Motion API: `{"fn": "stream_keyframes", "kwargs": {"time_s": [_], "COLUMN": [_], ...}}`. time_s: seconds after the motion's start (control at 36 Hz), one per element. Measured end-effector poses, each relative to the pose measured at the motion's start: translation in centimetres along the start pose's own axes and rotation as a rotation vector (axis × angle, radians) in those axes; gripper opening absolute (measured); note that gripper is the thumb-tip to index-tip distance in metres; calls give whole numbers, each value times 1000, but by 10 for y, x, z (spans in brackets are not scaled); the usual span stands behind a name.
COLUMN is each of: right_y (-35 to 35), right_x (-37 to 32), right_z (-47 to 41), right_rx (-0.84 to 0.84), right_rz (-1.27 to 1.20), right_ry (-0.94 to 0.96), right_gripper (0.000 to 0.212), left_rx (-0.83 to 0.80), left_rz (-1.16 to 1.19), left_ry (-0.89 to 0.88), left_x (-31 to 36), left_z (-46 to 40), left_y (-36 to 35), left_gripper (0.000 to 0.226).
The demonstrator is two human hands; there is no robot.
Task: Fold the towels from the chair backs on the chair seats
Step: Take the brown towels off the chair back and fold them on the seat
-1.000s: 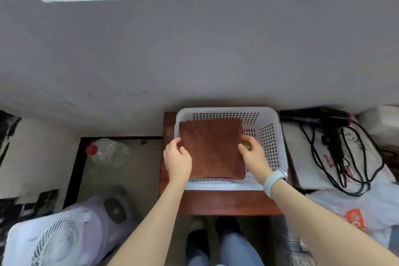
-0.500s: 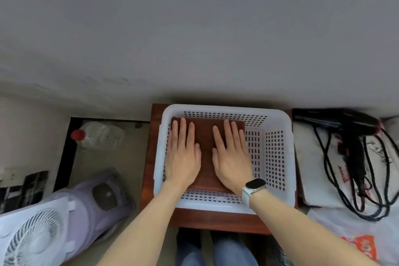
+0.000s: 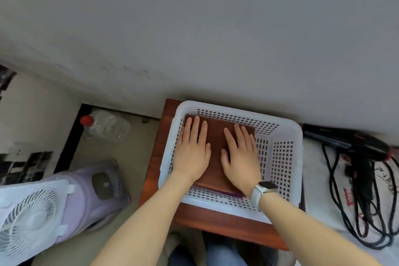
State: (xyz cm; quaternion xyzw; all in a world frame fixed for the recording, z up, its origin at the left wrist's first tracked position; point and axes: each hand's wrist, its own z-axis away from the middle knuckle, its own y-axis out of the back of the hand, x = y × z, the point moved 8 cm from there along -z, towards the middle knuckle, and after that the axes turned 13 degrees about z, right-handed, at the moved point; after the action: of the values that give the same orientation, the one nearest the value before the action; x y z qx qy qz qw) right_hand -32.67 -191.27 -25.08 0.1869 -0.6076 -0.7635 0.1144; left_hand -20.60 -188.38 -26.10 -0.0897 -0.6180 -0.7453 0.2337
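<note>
**Q:** Nearest first. What are your hands doing?

**A:** Both flat, palms down. My left hand (image 3: 192, 153) and right hand (image 3: 240, 157) lie side by side on the folded brown towel (image 3: 216, 136), fingers straight, pressing. Neither grip is closed round anything. White watch (image 3: 262, 191) on my right wrist.

**Q:** Where is the towel?

**A:** In the white perforated basket (image 3: 282, 157), lying flat on its floor toward the left wall. The basket stands on a reddish wooden surface (image 3: 155, 157); I judge it a chair seat or small tabletop, cannot say which.

**Q:** How will it handle?

**A:** Judgement only: soft, light, limp, no slip to speak of. It keeps its folds only while lying flat. To lift it, I'd pinch the two side edges through all layers, or slide fingers under the near edge.

**Q:** Farther out?

**A:** On the left, a white fan (image 3: 28, 222) against a lilac appliance (image 3: 95, 190), then a clear bottle with a red cap (image 3: 105, 125). On the right, a black hair dryer (image 3: 354, 147) and its cord on white bags. Grey wall behind.

**Q:** Anything hidden?

**A:** A purplish sliver shows under the towel's near edge; what it is, unclear. No chair back in view. My hands cover most of the towel's top.
</note>
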Motion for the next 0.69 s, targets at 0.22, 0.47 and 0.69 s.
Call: {"fn": "stream_keyframes", "kwargs": {"time_s": [0.22, 0.47, 0.69], "right_y": [75, 108, 91], "right_x": [-44, -227, -402], "right_z": [0, 87, 282], "right_rx": [53, -86, -231], "right_rz": [-130, -185, -185], "right_ry": [67, 527, 891], "right_gripper": [38, 34, 31], "left_rx": [337, 519, 834], "left_rz": [235, 339, 417], "left_ry": [156, 556, 818], "left_x": [-23, -144, -210], "left_z": [64, 251, 551], "left_y": [105, 180, 205], "left_gripper": [38, 37, 29]}}
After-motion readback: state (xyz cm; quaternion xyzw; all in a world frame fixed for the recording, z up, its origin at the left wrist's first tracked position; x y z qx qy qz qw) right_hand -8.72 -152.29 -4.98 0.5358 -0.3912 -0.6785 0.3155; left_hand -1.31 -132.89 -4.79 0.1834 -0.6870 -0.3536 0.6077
